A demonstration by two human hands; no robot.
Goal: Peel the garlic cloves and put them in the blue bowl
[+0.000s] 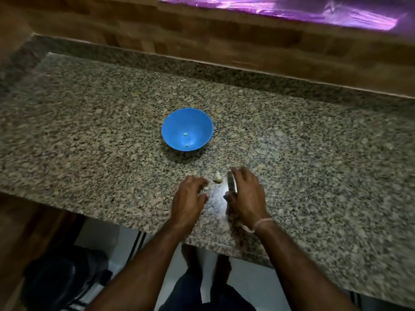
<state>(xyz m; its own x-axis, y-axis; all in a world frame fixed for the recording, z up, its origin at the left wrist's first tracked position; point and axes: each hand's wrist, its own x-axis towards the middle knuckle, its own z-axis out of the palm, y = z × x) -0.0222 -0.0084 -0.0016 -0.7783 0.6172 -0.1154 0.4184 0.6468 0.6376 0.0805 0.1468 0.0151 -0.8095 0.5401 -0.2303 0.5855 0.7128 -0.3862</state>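
The blue bowl [197, 117] stands on the granite counter [89, 131], with two small pale garlic pieces [185, 134] inside it. Nearer the front edge lies a whitish garlic clump [217, 177], between my two hands. My left hand [189, 200] is curled just left of the clump, and a small garlic clove [205, 188] sits pinched between its fingertips and thumb. My right hand [248, 195] is just right of the clump. Its forefinger and thumb are closed on a narrow dark grey blade, seemingly a knife [231, 182]. The picture is blurred.
A wooden wall panel [224, 37] rises behind the counter's raised back rim. The counter's front edge [213, 243] runs under my forearms, with the floor and my legs below it. A dark bag or chair [62, 277] sits on the floor at the lower left.
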